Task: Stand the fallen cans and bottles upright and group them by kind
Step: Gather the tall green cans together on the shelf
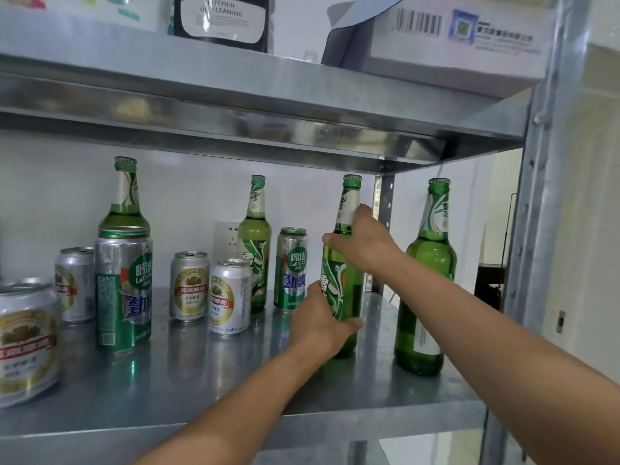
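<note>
I hold one green beer bottle with both hands on the metal shelf. My right hand is wrapped around its shoulder just below the neck label; my left hand is clamped around its lower body over the front label. The bottle stands nearly upright with a slight tilt, base on or just at the shelf surface; I cannot tell which.

A second green bottle stands upright just to the right, near the right edge of the shelf and the perforated corner post. A narrow gap separates the two bottles, partly crossed by my right forearm.

To the left, a tall green-and-silver can stands just beside the held bottle, with a third green bottle next to it. Two short silver cans stand close together further left. A larger tall green-and-silver can stands in front of a fourth green bottle; another short silver can sits behind it, and one more short silver can is at the left frame edge.

The front strip of the shelf is open from the middle to the right. The upper shelf hangs close above the bottle caps.
</note>
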